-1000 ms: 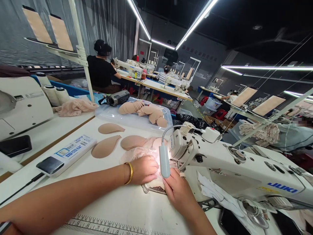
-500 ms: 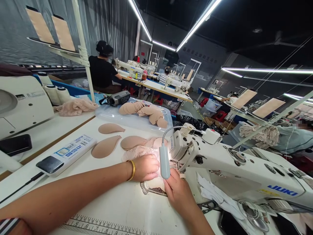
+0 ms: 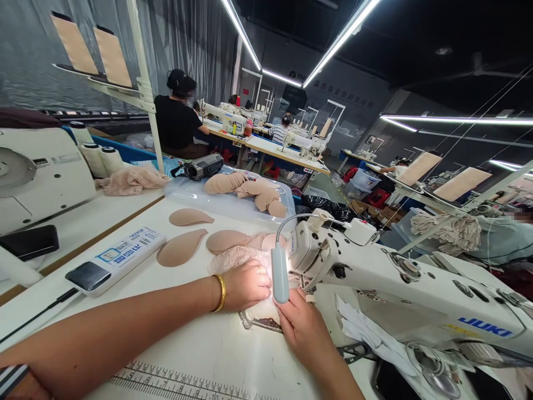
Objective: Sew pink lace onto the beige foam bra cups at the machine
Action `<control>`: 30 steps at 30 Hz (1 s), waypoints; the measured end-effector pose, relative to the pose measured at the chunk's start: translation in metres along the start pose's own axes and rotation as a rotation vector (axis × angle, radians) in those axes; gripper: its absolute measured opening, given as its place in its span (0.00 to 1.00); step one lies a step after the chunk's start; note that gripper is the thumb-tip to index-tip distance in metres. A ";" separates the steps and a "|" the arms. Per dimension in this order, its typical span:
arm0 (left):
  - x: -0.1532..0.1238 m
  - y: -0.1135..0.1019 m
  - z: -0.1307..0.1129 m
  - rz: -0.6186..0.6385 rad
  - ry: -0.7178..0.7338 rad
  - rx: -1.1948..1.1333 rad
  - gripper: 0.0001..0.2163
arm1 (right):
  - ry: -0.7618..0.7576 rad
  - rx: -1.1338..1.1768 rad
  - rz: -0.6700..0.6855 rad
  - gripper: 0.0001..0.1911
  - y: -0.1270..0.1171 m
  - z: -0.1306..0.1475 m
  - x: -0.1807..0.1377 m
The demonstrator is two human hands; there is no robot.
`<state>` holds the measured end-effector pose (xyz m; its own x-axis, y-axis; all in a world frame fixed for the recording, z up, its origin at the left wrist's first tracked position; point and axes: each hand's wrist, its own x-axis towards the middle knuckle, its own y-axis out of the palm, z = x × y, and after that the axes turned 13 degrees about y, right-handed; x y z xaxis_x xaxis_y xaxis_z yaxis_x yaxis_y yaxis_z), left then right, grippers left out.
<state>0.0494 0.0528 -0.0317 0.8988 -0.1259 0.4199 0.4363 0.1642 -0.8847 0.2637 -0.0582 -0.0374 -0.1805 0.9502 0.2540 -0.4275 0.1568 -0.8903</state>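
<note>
Pale pink lace fabric lies under the head of a white sewing machine. My left hand, with a gold bangle at the wrist, is closed on this fabric with its fingers curled. Just to the right, my right hand is closed at the fabric's near edge, thumb and fingers together beside the needle area. A grey gooseneck lamp shines between the hands and hides the needle and some fingertips. Behind the fabric lies a beige teardrop-shaped pad.
Two more beige pads lie left of the fabric. A plastic lid bears stacked pads and a camcorder. At left is a white power bank; a ruler scale runs along the front. White gloves lie right.
The whole view has shifted slightly. My left hand's fingers are drawn in a little at the fabric; my right hand stays almost in place by the needle area.
</note>
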 end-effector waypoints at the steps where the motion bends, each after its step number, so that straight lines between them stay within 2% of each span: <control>1: 0.000 0.000 0.000 0.005 0.000 -0.005 0.05 | 0.001 -0.001 0.001 0.15 0.000 0.000 0.000; 8: -0.002 0.004 0.006 0.054 -0.075 -0.048 0.04 | -0.005 -0.021 -0.046 0.13 0.004 0.000 0.001; 12: -0.003 0.006 0.007 0.086 -0.171 -0.050 0.03 | -0.014 -0.049 -0.080 0.13 0.006 -0.001 0.003; 18: -0.002 0.005 0.008 0.117 -0.248 -0.057 0.07 | -0.023 0.026 -0.091 0.14 0.005 0.000 0.004; 21: -0.008 -0.002 0.005 0.100 -0.268 -0.058 0.12 | 0.024 0.198 -0.085 0.14 0.006 0.007 0.002; 24: -0.021 -0.019 -0.013 0.032 -0.239 -0.112 0.16 | 0.232 0.530 0.037 0.12 0.010 0.024 -0.001; 27: -0.042 -0.041 -0.043 -0.157 -0.190 -0.249 0.15 | 0.460 0.938 0.175 0.22 0.018 0.051 -0.005; 29: -0.060 -0.053 -0.061 -0.235 -0.237 -0.297 0.17 | 0.534 1.105 0.179 0.30 0.027 0.070 -0.008; 30: -0.070 -0.058 -0.068 -0.233 -0.293 -0.295 0.18 | 0.546 1.148 0.165 0.33 0.032 0.078 -0.010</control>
<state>-0.0417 -0.0147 -0.0234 0.7714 0.1614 0.6156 0.6348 -0.1256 -0.7624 0.1825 -0.0838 -0.0386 -0.0356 0.9657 -0.2574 -0.9994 -0.0348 0.0077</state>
